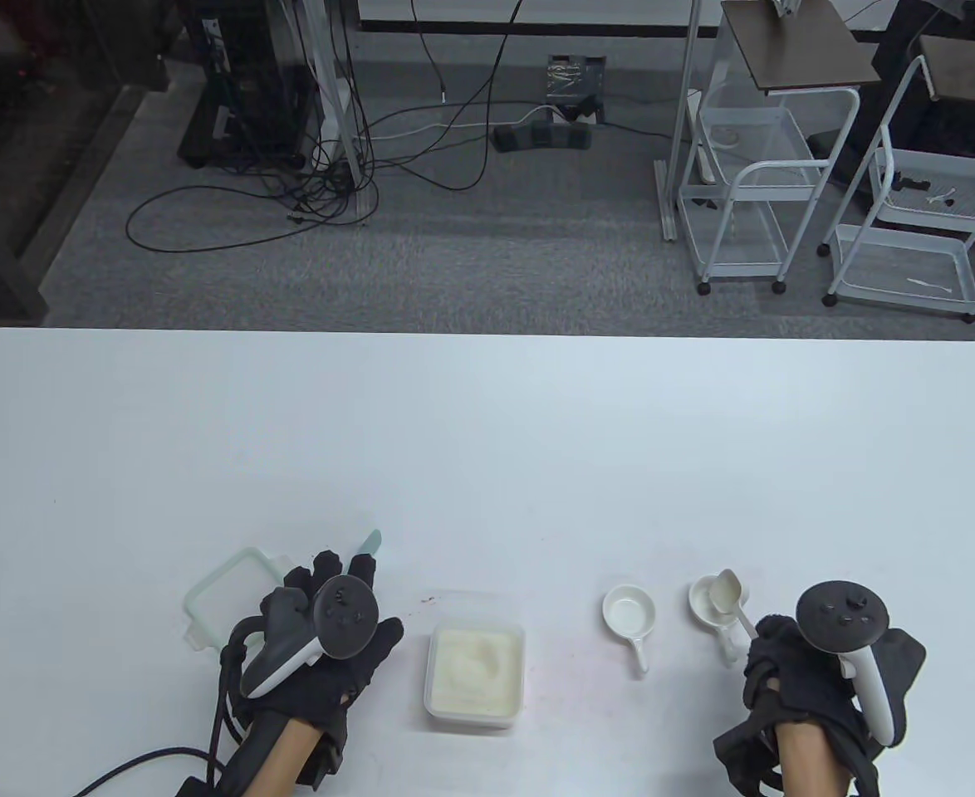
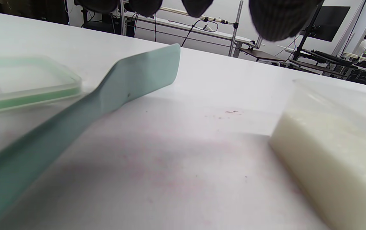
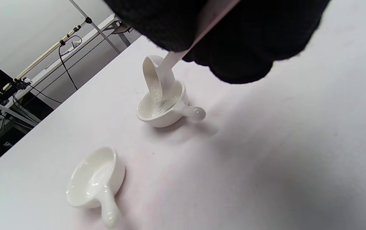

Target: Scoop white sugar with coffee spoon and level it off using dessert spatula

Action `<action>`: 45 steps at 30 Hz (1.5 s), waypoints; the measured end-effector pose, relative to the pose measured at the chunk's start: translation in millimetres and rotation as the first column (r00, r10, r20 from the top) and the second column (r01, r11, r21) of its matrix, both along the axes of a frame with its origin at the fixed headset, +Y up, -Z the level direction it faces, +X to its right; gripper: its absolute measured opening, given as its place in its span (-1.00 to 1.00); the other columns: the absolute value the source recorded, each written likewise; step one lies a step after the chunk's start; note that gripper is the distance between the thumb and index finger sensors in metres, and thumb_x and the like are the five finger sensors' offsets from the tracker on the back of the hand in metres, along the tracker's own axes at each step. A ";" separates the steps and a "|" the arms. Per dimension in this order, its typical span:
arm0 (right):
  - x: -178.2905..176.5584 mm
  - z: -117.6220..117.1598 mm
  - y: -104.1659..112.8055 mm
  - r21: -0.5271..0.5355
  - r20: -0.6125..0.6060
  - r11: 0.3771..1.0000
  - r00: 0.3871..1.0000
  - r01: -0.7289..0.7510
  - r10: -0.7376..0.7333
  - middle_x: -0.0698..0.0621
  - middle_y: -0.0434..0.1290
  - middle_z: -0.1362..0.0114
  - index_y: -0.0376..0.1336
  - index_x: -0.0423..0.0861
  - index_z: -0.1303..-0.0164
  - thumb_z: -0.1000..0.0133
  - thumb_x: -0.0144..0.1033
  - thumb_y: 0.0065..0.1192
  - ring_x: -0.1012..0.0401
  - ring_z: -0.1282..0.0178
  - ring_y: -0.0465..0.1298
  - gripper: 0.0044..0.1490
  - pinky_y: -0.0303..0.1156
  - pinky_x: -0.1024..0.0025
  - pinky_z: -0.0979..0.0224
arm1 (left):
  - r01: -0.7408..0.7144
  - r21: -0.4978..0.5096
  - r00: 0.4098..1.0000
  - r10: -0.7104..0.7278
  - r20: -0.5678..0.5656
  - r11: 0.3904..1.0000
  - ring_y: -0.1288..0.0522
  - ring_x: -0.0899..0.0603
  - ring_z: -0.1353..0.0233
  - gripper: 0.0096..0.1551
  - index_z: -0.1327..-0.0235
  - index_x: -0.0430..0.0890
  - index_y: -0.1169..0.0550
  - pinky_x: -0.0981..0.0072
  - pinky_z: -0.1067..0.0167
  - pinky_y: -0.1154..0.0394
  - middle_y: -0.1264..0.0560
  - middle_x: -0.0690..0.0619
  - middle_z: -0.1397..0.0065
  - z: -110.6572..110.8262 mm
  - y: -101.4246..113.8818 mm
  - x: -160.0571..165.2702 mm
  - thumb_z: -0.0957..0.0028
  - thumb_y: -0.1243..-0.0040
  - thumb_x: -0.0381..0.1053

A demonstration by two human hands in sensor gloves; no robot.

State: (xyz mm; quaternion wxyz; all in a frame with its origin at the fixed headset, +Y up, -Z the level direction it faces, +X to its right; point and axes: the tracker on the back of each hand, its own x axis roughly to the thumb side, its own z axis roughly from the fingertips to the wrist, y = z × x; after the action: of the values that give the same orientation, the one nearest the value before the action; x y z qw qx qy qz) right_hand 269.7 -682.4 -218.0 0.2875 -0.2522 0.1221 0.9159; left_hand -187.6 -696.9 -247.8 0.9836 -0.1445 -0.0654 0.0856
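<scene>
Gripped in my right hand [image 1: 795,677], lower right, the coffee spoon [image 3: 157,78] tips into the right-hand cup [image 3: 163,110]. My left hand [image 1: 321,639] holds the spatula [image 2: 106,92] beside the sugar box [image 1: 475,672]. Tilting too sharply could scatter grains over the surface [image 1: 487,448].
</scene>
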 end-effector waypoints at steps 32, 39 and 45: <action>-23.9 -2.6 14.8 0.053 -0.040 0.945 0.945 -0.322 0.324 -0.39 0.39 -0.36 0.37 -0.28 -0.39 -0.14 -0.69 0.42 -0.19 -0.16 0.51 -0.44 0.50 0.02 -0.17 | 0.014 -0.043 1.000 -0.013 0.004 0.999 -0.02 -0.68 -0.63 0.04 -0.81 -0.09 -0.02 -0.67 -0.39 -0.06 0.08 -0.45 -0.80 0.1 -0.9 2.2 -0.22 0.00 0.39; -19.9 0.6 16.9 0.108 -0.007 0.970 0.976 -0.216 0.218 -0.39 0.39 -0.35 0.30 -0.31 -0.44 -0.18 -0.66 0.30 -0.16 -0.13 0.53 -0.42 0.51 0.05 -0.14 | 0.001 -0.039 1.000 -0.001 0.008 0.999 -0.02 -0.67 -0.63 0.06 -0.81 -0.11 0.02 -0.67 -0.39 -0.06 0.08 -0.46 -0.79 -0.2 -1.6 2.2 -0.22 0.00 0.39; -16.5 3.2 20.2 0.237 -0.021 0.970 0.999 0.051 -0.047 -0.41 0.39 -0.32 0.26 -0.39 -0.45 -0.20 -0.63 0.20 -0.13 -0.07 0.54 -0.43 0.52 0.06 -0.09 | -0.005 -0.027 1.000 0.006 0.020 1.000 -0.02 -0.67 -0.63 0.06 -0.81 -0.11 0.02 -0.67 -0.39 -0.06 0.08 -0.46 -0.79 -0.3 -2.0 2.9 -0.21 0.00 0.39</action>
State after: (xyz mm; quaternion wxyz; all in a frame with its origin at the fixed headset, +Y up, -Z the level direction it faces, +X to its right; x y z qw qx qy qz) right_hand 253.2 -662.2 -214.8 0.3372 -0.2059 0.0201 0.9184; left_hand -184.7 -698.9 -248.2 0.9806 -0.1586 -0.0747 0.0878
